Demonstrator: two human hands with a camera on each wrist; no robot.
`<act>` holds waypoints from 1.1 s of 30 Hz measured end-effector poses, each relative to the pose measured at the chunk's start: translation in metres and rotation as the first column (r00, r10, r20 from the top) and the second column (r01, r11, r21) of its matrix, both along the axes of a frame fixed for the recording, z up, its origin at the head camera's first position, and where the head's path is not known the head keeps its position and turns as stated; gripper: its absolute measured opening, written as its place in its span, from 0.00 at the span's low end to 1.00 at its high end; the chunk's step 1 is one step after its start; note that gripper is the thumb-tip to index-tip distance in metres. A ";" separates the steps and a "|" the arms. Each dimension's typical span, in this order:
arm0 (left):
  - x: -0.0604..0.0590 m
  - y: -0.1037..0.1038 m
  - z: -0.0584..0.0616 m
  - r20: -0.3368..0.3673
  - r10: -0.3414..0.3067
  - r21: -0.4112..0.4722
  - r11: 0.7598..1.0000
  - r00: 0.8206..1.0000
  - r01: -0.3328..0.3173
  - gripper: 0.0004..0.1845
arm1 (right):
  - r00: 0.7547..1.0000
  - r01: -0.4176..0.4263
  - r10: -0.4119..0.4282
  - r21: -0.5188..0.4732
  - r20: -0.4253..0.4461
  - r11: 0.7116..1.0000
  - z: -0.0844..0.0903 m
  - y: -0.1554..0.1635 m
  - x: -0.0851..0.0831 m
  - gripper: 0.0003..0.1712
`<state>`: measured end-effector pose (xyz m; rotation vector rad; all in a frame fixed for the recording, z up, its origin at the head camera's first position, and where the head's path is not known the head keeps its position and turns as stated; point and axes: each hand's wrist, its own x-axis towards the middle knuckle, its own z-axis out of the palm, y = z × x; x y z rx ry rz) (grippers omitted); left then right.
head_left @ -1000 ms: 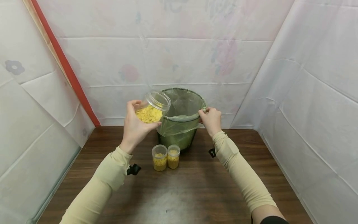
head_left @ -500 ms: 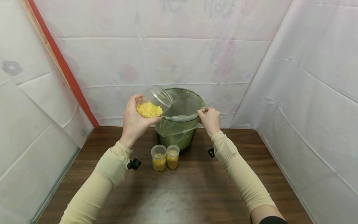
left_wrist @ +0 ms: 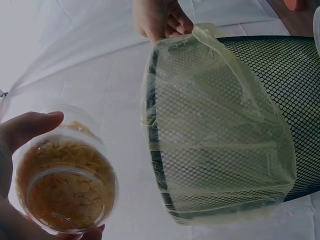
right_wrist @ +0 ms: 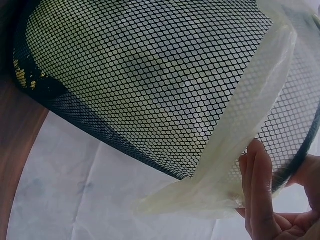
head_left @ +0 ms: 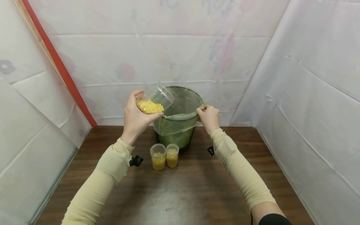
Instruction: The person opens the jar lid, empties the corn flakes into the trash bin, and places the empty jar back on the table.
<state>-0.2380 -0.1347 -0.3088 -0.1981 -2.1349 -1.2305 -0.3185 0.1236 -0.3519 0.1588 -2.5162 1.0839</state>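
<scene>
Head view: left hand point(head_left: 136, 117) grips the clear jar of yellow flakes point(head_left: 153, 101) tilted, long axis slanting up-right, mouth over the near-left rim of the bag-lined mesh bin point(head_left: 180, 117), whose right rim the right hand point(head_left: 208, 118) pinches.

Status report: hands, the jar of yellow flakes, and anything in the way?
Left hand grips jar, tilted mouth-first over mesh bin. Right hand pinches the rim and bag liner. Nothing between jar and bin opening.
</scene>
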 end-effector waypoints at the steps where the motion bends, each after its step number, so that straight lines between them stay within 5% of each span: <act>1: 0.000 0.000 0.001 0.002 0.005 0.002 1.000 1.000 -0.005 0.50 | 1.000 0.004 -0.004 0.005 -0.003 1.000 0.001 0.000 0.000 0.15; 33: -0.013 0.008 0.013 0.042 0.014 -0.129 0.992 0.999 -0.008 0.48 | 0.999 0.028 -0.029 0.014 0.032 1.000 -0.002 0.001 -0.001 0.14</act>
